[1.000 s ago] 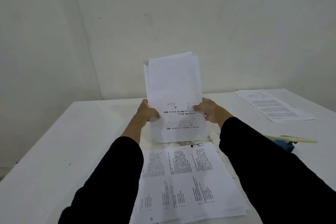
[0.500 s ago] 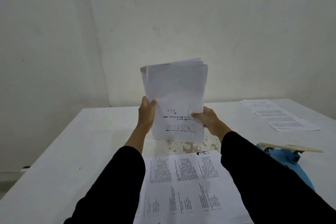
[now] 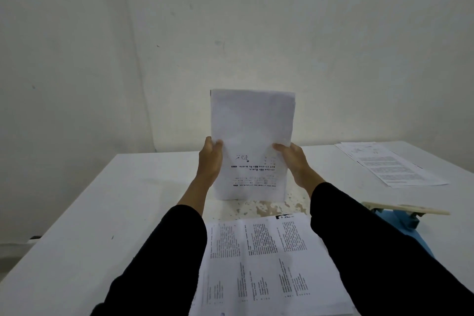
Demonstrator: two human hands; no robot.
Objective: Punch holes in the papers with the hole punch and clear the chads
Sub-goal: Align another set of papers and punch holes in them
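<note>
Both my left hand (image 3: 210, 159) and right hand (image 3: 295, 160) have a closed grip on an upright stack of papers (image 3: 252, 136) over the counter (image 3: 102, 213), hole punch (image 3: 402, 218) idle on the right, so punching this batch and clearing chads look still ahead.

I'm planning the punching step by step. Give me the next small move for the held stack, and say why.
Probably carry the stack right, toward the blue hole punch. The left hand and right hand hold it upright by its sides, edges looking squared, lower edge at or just above the table. The punch sits idle behind the right sleeve.
</note>
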